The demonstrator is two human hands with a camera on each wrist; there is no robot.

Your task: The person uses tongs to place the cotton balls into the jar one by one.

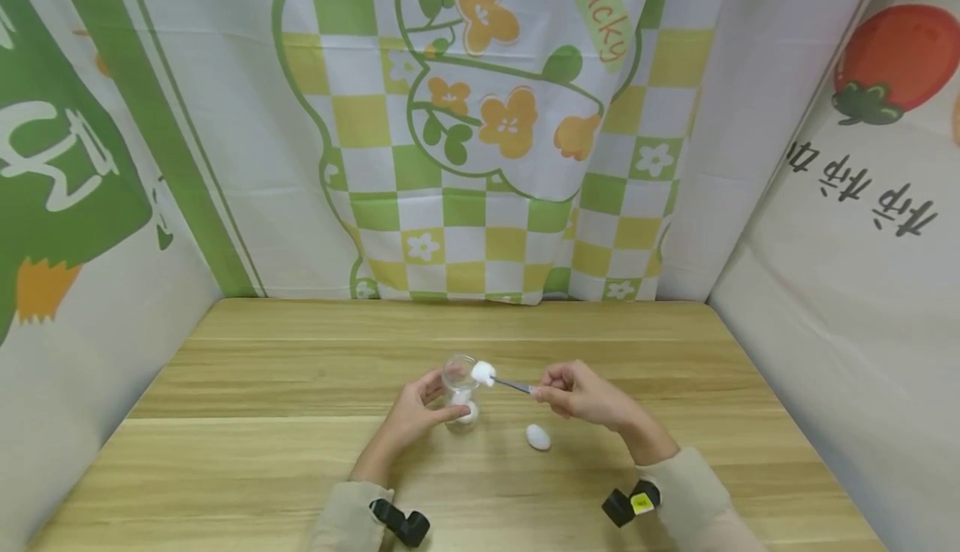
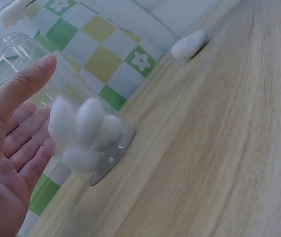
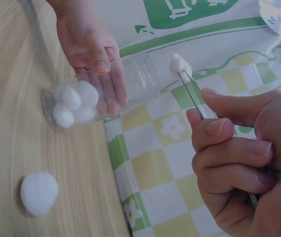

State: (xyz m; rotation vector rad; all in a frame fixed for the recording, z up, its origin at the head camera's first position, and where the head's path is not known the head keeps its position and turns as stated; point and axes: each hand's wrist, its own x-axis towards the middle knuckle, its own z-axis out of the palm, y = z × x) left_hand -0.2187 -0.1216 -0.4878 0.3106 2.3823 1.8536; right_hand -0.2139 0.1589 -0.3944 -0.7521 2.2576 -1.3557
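My left hand (image 1: 414, 412) holds a clear open-topped jar (image 3: 148, 74) upright on the table, thumb on one side and fingers round the other. Several white cotton balls (image 3: 71, 101) lie at the bottom of the jar. With thumb and fingers, my right hand (image 1: 585, 395) pinches metal tweezers (image 1: 513, 384). Their tips grip one cotton ball (image 1: 483, 373), which is in the air beside the jar's mouth. Another loose cotton ball (image 1: 537, 437) lies on the table between the hands, to the right of the jar.
The wooden table (image 1: 285, 368) has light striped grain. A checked, flower-printed curtain (image 1: 465, 227) hangs at its back edge, and printed cloth walls (image 1: 825, 302) stand on both sides. A black camera mount (image 1: 401, 525) is strapped to each wrist.
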